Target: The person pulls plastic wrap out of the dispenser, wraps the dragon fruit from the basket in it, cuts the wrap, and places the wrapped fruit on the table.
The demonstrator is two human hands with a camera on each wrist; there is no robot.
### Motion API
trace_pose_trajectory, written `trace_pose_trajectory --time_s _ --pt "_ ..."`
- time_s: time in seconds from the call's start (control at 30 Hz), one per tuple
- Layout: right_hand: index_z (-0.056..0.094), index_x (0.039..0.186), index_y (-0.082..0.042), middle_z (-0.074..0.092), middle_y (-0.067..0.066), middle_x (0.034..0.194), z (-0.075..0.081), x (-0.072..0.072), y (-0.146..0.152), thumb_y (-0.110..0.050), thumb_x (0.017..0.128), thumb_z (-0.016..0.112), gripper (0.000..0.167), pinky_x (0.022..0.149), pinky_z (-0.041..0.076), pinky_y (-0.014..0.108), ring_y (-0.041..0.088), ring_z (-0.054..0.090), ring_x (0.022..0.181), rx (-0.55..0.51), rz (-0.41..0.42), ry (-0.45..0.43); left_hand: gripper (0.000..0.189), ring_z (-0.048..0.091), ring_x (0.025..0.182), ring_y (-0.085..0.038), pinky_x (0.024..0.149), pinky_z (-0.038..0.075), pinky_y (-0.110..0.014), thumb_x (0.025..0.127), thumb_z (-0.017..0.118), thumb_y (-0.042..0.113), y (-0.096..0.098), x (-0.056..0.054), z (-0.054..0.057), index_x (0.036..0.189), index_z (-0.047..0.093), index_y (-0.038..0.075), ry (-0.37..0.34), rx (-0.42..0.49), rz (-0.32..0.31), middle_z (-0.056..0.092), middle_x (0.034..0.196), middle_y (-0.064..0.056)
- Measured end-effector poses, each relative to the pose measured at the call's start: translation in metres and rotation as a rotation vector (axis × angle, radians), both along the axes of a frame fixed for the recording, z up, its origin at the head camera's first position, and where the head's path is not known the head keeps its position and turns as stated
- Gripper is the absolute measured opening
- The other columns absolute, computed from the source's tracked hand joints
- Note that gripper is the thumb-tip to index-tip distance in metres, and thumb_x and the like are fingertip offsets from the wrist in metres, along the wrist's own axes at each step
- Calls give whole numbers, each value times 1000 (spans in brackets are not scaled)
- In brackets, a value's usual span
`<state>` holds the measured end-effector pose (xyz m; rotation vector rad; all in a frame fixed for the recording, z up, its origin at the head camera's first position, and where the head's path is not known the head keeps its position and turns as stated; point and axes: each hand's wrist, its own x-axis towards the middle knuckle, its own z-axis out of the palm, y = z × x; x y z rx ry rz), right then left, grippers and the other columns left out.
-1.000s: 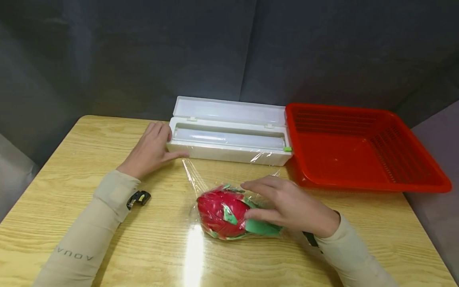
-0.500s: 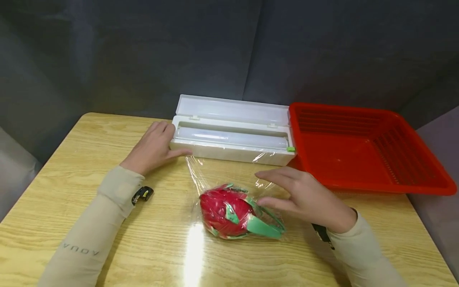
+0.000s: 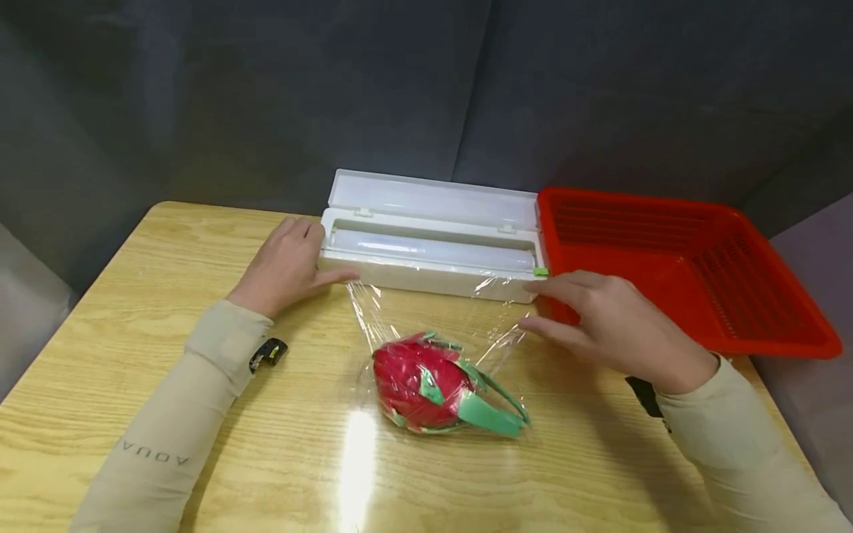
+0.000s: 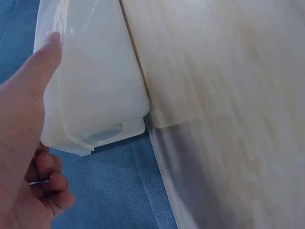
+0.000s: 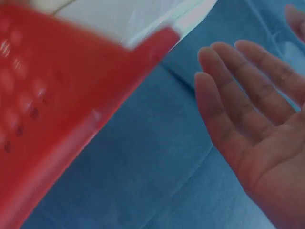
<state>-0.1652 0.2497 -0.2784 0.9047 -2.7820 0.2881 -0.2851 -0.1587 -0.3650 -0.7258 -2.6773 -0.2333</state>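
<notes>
In the head view a white cling film dispenser (image 3: 426,277) stands with its lid up and a film roll (image 3: 433,250) inside. My left hand (image 3: 283,266) grips its left end, thumb along the front face; the left wrist view shows the thumb (image 4: 45,59) on the white wall and curled fingers past the end. Clear film (image 3: 460,314) stretches from the dispenser over a red dragon fruit (image 3: 423,381) with green scales. My right hand (image 3: 606,318) hovers near the dispenser's right end, close to a green slider (image 3: 541,272). Its fingers (image 5: 252,90) are extended and hold nothing.
A red plastic basket (image 3: 706,346) sits to the right, against the dispenser's right side and beneath my right hand. Everything rests on a wooden table (image 3: 266,444); a dark cloth (image 3: 300,96) hangs behind its far edge.
My right hand has left the dragon fruit and moved right and away from me, towards the dispenser's right end. My left hand keeps its place on the dispenser.
</notes>
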Motion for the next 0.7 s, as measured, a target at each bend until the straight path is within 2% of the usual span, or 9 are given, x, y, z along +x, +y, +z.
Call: trace_pose_trajectory --time_s 0.13,0.3,0.5,0.7 --pt "76 118 -7 80 11 106 10 -13 10 -30 88 83 38 80 64 49 26 76 91 38 -40 2 69 57 96 -37 95 48 -47 84 77 65 2 -3 0 89 53 0 -29 7 -5 60 92 -17" --pt "77 114 -6 80 13 104 15 -31 16 -27 88 83 34 82 64 50 25 76 86 81 -62 -15 68 58 105 -38 103 48 -49 86 74 65 5 -8 -1 94 55 0 -65 11 -16 63 100 -19" --pt "78 112 -5 80 13 103 15 -50 15 -20 86 84 30 82 64 46 24 75 83 156 -50 -33 67 57 100 -36 98 49 -48 86 74 64 10 -10 -2 95 55 1 -105 35 -16 63 95 -16" --pt "77 111 -7 78 11 94 14 -67 11 -16 82 87 31 75 64 41 20 64 74 262 -52 -79 66 56 98 -35 96 50 -47 87 73 65 16 -11 -2 96 55 2 -129 52 -17 64 95 -16"
